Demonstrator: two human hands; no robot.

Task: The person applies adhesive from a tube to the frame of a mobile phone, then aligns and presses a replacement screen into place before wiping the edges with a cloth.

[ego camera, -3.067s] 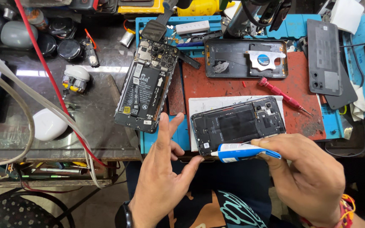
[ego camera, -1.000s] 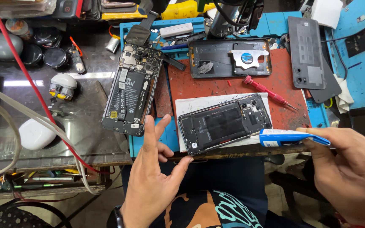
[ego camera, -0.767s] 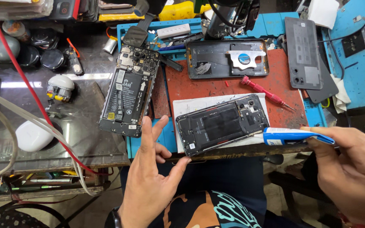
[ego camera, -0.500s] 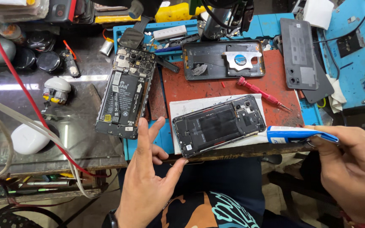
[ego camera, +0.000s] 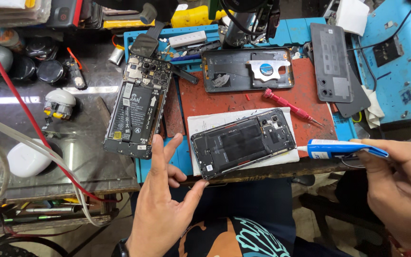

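Your right hand (ego camera: 400, 190) pinches a blue-and-white glue tube (ego camera: 341, 150) in its fingers (ego camera: 367, 154), nozzle aimed left at the opened black phone (ego camera: 243, 142) — apart from it. Your left hand (ego camera: 162, 209) is empty, fingers (ego camera: 157, 152) spread wide, just beside that phone's lower-left corner. The phone lies on white paper (ego camera: 205, 123) at the desk (ego camera: 72, 166) edge — a second opened phone (ego camera: 138, 107) sits to its left.

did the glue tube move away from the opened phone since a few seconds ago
Yes. The blue-and-white tube in the right hand moved rightward, off the opened phone.
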